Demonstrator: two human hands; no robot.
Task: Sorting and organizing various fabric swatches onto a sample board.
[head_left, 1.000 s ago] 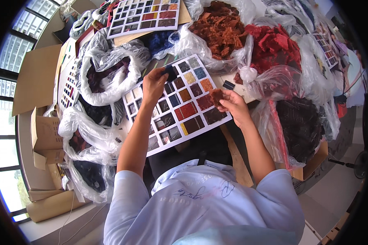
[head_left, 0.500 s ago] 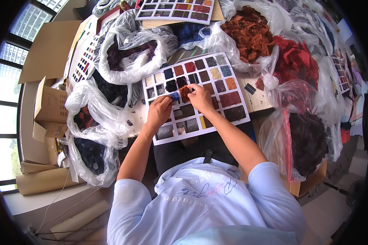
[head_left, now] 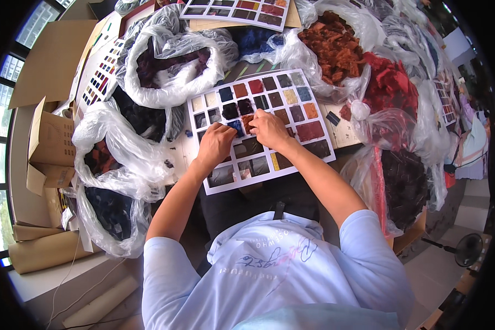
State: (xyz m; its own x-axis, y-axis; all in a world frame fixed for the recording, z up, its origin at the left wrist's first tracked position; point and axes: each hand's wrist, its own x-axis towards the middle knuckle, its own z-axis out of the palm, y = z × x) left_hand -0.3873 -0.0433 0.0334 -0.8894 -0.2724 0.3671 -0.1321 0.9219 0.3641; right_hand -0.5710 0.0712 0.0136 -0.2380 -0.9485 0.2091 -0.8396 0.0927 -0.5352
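Desk (head_left: 341,135) crowded with clear plastic bags; rust-brown scraps (head_left: 330,49) and red scraps (head_left: 388,82) lie beyond and to the right, windows at far left. White swatch card (head_left: 258,177) sits at the near edge, angled slightly, its grid mostly filled with coloured pile samples.

Left hand (head_left: 217,142): fingertips at the blue swatch (head_left: 236,128). Right hand (head_left: 270,130): fingertips at the rust-brown swatch (head_left: 247,123). Both swatches are side by side, near mid-card, below two black samples. Cannot tell for either grip whether it pinches or only presses.

Step in hand (judged): seating the two swatches in neighbouring cells. Next move calls for squaring edges to the white borders, then light pressure without dragging adjacent samples.
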